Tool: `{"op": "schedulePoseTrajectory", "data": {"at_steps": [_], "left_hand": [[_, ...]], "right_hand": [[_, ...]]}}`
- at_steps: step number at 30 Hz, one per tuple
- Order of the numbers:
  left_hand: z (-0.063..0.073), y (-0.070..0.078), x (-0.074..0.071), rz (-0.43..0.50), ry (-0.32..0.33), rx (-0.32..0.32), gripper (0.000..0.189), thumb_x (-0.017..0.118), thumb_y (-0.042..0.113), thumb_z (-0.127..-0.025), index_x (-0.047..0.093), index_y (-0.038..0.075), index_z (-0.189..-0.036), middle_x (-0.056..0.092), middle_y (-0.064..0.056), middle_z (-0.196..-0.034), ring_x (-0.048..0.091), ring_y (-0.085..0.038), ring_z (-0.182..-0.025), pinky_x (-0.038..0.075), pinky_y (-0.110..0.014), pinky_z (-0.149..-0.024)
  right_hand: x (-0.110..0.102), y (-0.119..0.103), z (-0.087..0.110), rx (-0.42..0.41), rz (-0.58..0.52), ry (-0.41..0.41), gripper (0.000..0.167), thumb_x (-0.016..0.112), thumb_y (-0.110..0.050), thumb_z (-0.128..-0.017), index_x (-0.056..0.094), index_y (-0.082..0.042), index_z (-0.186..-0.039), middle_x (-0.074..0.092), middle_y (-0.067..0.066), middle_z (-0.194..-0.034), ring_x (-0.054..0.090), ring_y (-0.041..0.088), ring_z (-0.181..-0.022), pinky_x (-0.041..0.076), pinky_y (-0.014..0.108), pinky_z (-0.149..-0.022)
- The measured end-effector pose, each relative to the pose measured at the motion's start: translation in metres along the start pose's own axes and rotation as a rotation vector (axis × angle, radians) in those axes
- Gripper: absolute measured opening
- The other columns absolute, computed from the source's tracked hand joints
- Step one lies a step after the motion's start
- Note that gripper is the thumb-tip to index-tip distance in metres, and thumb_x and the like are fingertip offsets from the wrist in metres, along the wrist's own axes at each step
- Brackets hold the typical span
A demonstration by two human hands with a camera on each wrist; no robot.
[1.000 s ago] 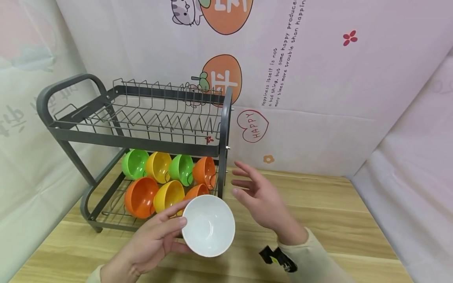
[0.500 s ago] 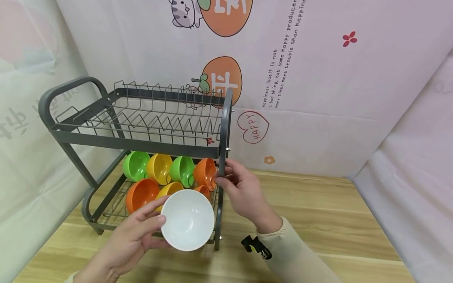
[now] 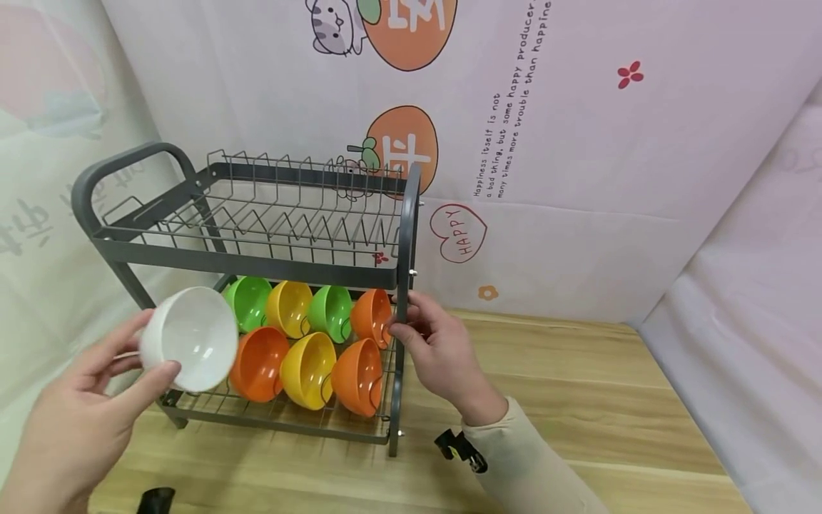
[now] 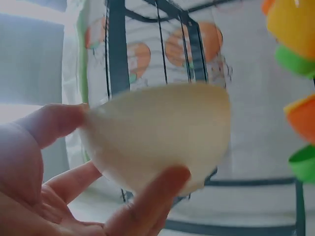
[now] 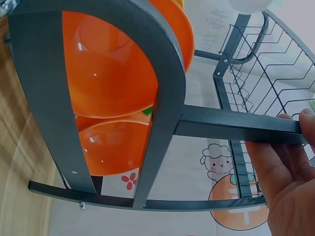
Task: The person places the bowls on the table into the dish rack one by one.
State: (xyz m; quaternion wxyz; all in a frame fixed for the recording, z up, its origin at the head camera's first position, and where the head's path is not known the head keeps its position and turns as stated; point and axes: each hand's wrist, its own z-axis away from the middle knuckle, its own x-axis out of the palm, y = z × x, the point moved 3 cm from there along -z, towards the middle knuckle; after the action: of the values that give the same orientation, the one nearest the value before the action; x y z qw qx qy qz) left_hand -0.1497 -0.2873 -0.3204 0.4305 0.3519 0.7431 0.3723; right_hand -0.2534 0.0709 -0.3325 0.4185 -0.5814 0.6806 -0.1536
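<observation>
My left hand (image 3: 90, 407) holds a white bowl (image 3: 195, 339) off the table, at the front left of the two-tier dish rack (image 3: 257, 264). The thumb lies at the near side and the other fingers are on the outer wall. In the left wrist view the bowl (image 4: 162, 128) appears blurred and from its outside. My right hand (image 3: 443, 353) grips the rack's right upright; the right wrist view shows the thumb and fingers on either side of that dark bar (image 5: 236, 124). Beside the white bowl, on the lower tier, leans an orange bowl (image 3: 258, 364).
The lower tier carries two rows of tilted bowls: yellow (image 3: 308, 371) and orange (image 3: 358, 378) in front, green (image 3: 249, 303) and others behind. Wire slots (image 3: 282, 214) fill the upper tier. A wooden table (image 3: 578, 400) extends right, with a printed white backdrop (image 3: 578, 143) behind.
My left hand has carried the white bowl leftward and up, from before the rack's right front to its left side, uncovering the front-row bowls. My right hand has moved left and taken hold of the upright.
</observation>
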Motion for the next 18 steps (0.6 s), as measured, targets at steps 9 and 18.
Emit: {"op": "schedulePoseTrajectory", "data": {"at_steps": [9,18], "left_hand": [[-0.009,-0.013,0.004,-0.519,-0.016,0.013,0.07,0.074,0.028,-0.092,0.043,0.009,-0.151,0.04,-0.034,-0.131,0.053,-0.051,-0.104,0.048,-0.058,-0.083],[-0.026,-0.053,0.028,-0.609,-0.149,0.062,0.062,0.072,0.018,-0.092,0.047,0.002,-0.146,0.041,-0.037,-0.128,0.051,-0.054,-0.1,0.042,-0.067,-0.078]], "right_hand": [[0.0,0.001,0.001,0.019,-0.016,0.006,0.033,0.069,-0.006,-0.094,0.061,-0.017,-0.125,0.071,-0.001,-0.093,0.067,0.024,-0.075,0.056,0.032,-0.066],[0.001,0.002,0.001,0.014,-0.018,0.004,0.034,0.069,-0.007,-0.094,0.061,-0.016,-0.126,0.072,0.001,-0.094,0.067,0.023,-0.075,0.056,0.031,-0.066]]}}
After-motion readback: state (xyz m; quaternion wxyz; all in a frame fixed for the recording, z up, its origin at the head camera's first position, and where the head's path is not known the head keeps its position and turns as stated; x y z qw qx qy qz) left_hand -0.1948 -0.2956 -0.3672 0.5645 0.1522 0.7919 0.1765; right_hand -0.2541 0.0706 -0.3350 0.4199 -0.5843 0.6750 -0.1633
